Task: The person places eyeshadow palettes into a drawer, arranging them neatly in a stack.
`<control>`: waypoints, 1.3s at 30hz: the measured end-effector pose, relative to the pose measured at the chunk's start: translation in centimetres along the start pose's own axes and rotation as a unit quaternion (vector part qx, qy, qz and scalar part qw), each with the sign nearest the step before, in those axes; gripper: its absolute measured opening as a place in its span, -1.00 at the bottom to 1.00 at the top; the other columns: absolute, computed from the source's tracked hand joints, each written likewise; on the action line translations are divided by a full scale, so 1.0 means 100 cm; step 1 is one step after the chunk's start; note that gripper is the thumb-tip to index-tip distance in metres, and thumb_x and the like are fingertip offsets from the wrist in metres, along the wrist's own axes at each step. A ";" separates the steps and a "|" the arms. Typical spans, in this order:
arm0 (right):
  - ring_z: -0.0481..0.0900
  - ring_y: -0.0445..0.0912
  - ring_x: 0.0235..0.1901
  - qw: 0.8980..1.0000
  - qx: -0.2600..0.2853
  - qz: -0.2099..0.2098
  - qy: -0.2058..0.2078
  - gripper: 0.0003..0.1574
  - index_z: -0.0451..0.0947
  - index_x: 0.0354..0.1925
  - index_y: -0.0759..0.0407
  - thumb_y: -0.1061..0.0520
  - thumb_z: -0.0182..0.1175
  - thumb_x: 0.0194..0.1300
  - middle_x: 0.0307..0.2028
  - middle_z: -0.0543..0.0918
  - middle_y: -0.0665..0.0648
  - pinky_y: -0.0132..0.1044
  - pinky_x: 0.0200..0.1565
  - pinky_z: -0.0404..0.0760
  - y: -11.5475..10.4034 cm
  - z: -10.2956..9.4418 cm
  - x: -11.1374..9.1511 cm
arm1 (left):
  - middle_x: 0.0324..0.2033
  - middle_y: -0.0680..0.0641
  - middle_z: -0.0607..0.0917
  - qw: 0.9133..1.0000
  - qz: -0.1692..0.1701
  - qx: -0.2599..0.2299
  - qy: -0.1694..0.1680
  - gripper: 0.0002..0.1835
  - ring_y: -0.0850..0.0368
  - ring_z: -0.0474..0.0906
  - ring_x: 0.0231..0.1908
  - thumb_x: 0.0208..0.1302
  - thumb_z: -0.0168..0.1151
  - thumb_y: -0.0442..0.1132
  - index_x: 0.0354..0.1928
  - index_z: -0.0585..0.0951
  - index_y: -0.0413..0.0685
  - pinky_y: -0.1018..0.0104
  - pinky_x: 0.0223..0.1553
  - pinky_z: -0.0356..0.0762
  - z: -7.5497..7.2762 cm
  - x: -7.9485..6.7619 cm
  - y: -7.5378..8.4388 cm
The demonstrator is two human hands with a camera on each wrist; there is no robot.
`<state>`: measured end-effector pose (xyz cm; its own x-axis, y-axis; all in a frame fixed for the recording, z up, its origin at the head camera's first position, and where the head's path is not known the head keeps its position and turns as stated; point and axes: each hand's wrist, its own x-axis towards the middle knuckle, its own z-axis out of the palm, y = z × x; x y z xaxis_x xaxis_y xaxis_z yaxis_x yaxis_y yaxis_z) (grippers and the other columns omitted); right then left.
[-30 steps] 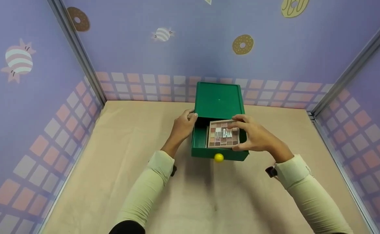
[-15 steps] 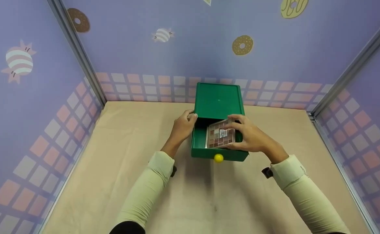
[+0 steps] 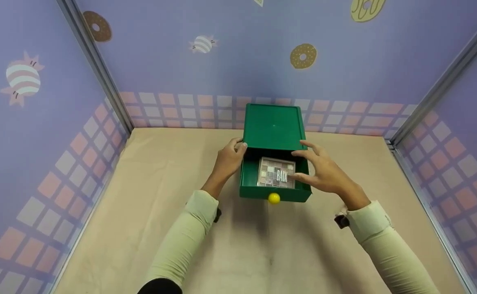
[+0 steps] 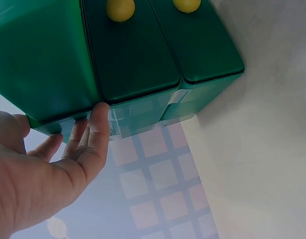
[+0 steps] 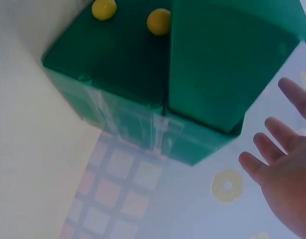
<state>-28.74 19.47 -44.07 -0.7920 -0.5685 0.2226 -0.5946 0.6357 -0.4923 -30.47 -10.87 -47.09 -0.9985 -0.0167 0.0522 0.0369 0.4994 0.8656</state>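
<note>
In the head view, a green drawer cabinet (image 3: 274, 126) has its top drawer (image 3: 258, 192) pulled out by its yellow knob side. An eyeshadow palette (image 3: 276, 173) with a clear lid and lettering lies in that drawer. My left hand (image 3: 229, 160) rests against the cabinet's left side, near the drawer; the left wrist view shows its fingertips (image 4: 99, 112) touching the side wall. My right hand (image 3: 324, 169) is spread over the drawer's right edge, its thumb tip close to the palette. Nothing is held in it. In the right wrist view its straight fingers are beside the cabinet.
The wrist views show further shut drawers below, with yellow knobs (image 4: 120, 9). A beige cloth (image 3: 173, 175) covers the table. The patterned back wall (image 3: 205, 73) stands right behind the cabinet, with side walls at left and right.
My right hand tilted the palette and shifted it slightly left in the drawer, then let go. The palette now lies flatter, and the hand has drawn back right. My left hand has stayed put.
</note>
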 end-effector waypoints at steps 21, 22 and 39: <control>-0.06 0.54 0.47 0.987 -0.026 0.156 -0.027 0.07 0.12 0.55 0.24 -0.18 0.36 0.33 0.54 -0.03 0.49 0.59 0.27 0.12 0.092 -0.007 -0.088 | 0.34 -0.15 0.57 1.000 -0.005 0.003 -0.003 -0.44 -0.11 0.54 0.30 0.61 -0.11 0.09 0.50 0.36 0.04 -0.06 0.30 0.50 -0.001 -0.001 -0.001; -0.07 0.55 0.46 0.986 -0.026 0.163 -0.036 0.09 0.10 0.55 0.24 -0.20 0.34 0.34 0.54 -0.04 0.50 0.60 0.25 0.12 0.096 -0.005 -0.094 | 0.34 -0.15 0.57 1.000 -0.006 0.001 -0.004 -0.44 -0.11 0.54 0.30 0.61 -0.11 0.09 0.50 0.35 0.05 -0.06 0.30 0.50 -0.001 -0.001 -0.001; 0.03 0.71 0.34 0.965 -0.047 0.236 -0.103 0.20 0.13 0.52 0.35 -0.29 0.37 0.26 0.45 0.00 0.70 0.71 0.07 0.12 0.144 0.027 -0.171 | 0.35 -0.13 0.56 1.000 -0.012 -0.001 -0.006 -0.44 -0.08 0.55 0.28 0.62 -0.12 0.12 0.50 0.35 0.08 -0.04 0.26 0.53 0.000 -0.001 -0.001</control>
<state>-23.39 36.89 -57.26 -0.9392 -0.2892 -0.1851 -0.1911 0.8881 -0.4180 -30.38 -10.88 -47.18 -0.9995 -0.0178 0.0252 0.0130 0.4967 0.8678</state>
